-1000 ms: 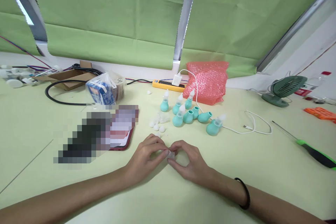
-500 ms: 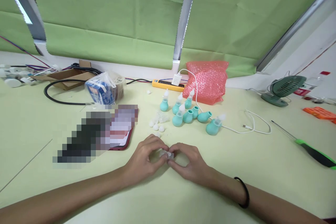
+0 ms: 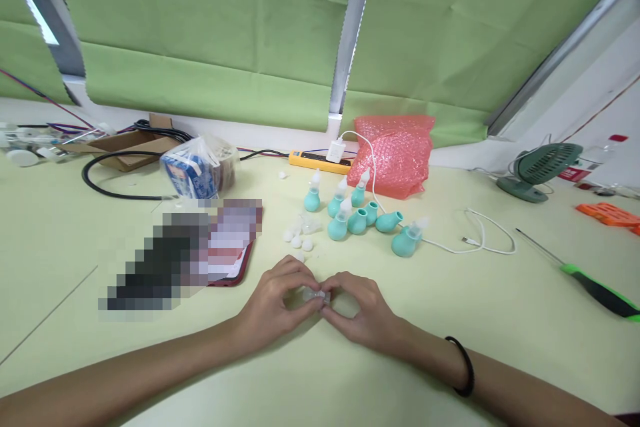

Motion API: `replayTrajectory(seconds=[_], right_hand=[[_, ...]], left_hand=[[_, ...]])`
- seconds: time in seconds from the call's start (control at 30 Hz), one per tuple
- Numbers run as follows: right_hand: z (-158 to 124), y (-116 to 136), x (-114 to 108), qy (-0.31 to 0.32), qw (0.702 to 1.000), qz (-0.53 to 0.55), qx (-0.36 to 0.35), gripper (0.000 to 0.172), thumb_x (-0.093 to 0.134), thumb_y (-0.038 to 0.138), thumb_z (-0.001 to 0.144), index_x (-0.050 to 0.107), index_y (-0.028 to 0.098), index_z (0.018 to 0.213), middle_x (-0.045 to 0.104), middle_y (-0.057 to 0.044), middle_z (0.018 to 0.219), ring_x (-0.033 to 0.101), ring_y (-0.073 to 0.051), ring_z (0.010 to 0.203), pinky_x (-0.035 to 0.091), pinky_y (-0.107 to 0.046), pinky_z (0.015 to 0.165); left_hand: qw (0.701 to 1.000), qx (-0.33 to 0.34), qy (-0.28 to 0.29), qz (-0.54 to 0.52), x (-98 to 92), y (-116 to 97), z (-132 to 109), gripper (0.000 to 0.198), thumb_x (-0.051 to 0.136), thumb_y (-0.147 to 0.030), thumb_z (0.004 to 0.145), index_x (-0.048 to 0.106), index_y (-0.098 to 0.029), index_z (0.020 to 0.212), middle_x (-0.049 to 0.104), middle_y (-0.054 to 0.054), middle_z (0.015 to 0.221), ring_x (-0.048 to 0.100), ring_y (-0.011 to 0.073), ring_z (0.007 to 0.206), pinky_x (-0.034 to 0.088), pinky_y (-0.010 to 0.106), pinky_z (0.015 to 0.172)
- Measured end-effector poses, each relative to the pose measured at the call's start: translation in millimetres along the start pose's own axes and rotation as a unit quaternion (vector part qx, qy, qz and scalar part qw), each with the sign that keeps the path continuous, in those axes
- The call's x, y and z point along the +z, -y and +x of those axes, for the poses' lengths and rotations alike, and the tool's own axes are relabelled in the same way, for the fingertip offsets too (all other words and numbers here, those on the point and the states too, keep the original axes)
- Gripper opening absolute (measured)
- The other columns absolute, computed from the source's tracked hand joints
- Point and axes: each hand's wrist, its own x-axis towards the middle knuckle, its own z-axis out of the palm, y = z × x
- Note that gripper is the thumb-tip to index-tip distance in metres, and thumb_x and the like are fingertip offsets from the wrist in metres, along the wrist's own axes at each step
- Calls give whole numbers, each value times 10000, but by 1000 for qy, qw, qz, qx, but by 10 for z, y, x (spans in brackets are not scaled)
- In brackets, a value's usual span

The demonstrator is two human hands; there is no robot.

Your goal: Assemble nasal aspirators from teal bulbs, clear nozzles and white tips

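Observation:
Fingers of both hands pinch one small clear plastic piece [image 3: 311,294] just above the table front. My left hand [image 3: 277,297] closes on its left side, and my right hand [image 3: 361,310], with a black band at the wrist, closes on its right. The fingertips nearly meet and hide part of the piece. Beyond the hands lie several small white caps [image 3: 297,242] and loose clear plastic pieces [image 3: 311,224]. Several teal squeeze bulbs stand or lie behind; some carry clear pointed nozzles, like the bulb [image 3: 338,227], while others, like the bulb [image 3: 358,221], have bare open necks.
Left of the hands is a phone [image 3: 239,263] beside a blurred patch. Farther back are a plastic-wrapped blue pack [image 3: 190,170], a yellow power strip [image 3: 313,161] and red bubble wrap [image 3: 397,157]. A white cable [image 3: 493,251], a screwdriver [image 3: 595,290] and a green fan [image 3: 543,170] lie right.
The fingertips have shifted slightly around the clear plastic piece, and its angle looks a little different. Both hands stay in the same place; nothing else on the table has moved.

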Motion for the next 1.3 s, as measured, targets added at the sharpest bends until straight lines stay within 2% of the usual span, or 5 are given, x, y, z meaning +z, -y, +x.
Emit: replayTrajectory(seconds=[0.63,1.03,1.3], right_hand=[[8,14,2,-12,1000,-13,-16,112,528,172,715,517,210,821,613,-18,708,568,-142,636,451,-264,605],[-12,9,-4,4,1000,-7,5,146,546,166,701,499,208,832,587,-5,711,555,-131,652,442,-256,634],[7,14,-6,7,1000,-11,4,120,547,158,700,508,200,806,593,-8,689,551,-133,644,433,-251,616]], left_hand=[[1000,-15,5,3,1,14,-4,105,537,-179,736,616,-166,803,593,49,729,520,170,732,439,295,640],[999,16,-18,28,2,2,-6,108,530,-119,716,630,-160,724,569,53,704,506,167,704,439,285,594],[995,74,-17,61,-1,15,-47,169,485,-83,733,613,-161,812,557,64,775,480,170,753,435,304,638]])
